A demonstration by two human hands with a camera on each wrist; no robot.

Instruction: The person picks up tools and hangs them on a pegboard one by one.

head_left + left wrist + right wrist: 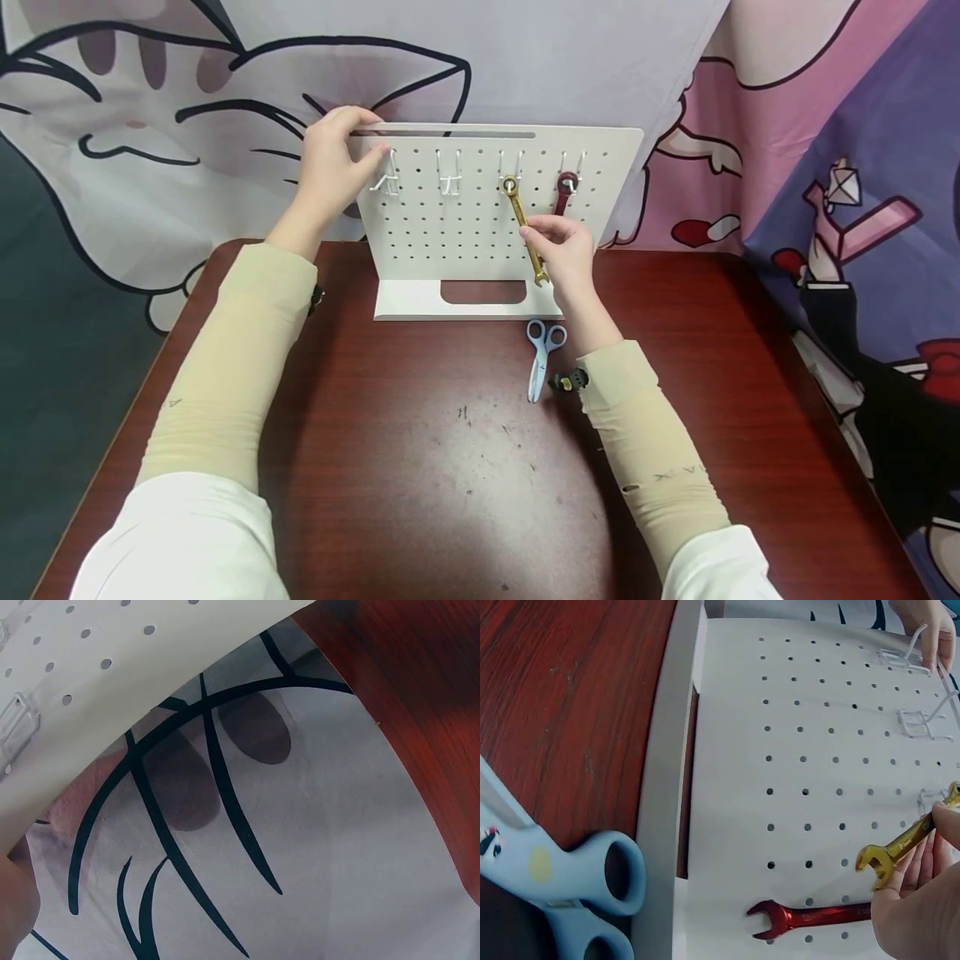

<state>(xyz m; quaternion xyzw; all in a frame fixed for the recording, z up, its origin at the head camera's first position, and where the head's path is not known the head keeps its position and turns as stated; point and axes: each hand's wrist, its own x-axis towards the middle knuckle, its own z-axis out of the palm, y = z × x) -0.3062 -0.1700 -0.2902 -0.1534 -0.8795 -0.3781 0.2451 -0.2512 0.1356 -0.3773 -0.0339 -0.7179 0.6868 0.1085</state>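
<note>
A white pegboard (457,229) stands upright on the table. My left hand (332,162) grips its top left corner, thumb in front and fingers over the top edge. With thumb and fingers my right hand (567,257) pinches a gold combination wrench (519,207) by its shaft. The wrench's ring end is up at the third hook, and its open end points down in front of the board. A red wrench (562,198) hangs from the rightmost hook, its lower part hidden behind my right hand in the head view; the right wrist view shows its open end (776,919).
Two white hooks on the left, including the second hook (450,184), hold nothing. Light blue scissors (540,357) lie on the brown table (420,467) just before the board's base. A printed cloth (570,58) hangs behind the board.
</note>
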